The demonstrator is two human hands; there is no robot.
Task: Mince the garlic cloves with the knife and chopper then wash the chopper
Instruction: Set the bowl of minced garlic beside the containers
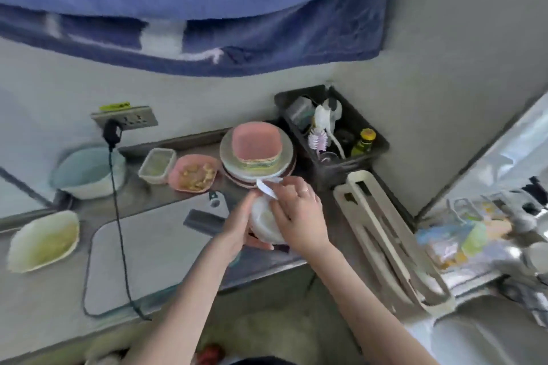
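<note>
A white round chopper point(264, 221) stands on the steel counter, right of the glass cutting board point(148, 249). My left hand point(237, 228) grips its side and underside. My right hand point(296, 210) lies over the chopper's top and pinches a white pull handle or strap point(267, 188) that sticks up toward the plates. A knife with a dark blade point(201, 221) lies on the board just left of my left hand. The frame is blurred and no garlic cloves can be made out.
Stacked plates with pink square ones point(256, 154) sit behind the chopper. A pink dish of food point(194, 173), a lidded container point(157, 164), a pale bowl point(44, 240) and a blue pot point(89, 172) stand to the left. A black caddy point(332, 127), a cream rack point(391, 246) and the sink point(489, 335) are to the right. A black cable point(120, 216) crosses the board.
</note>
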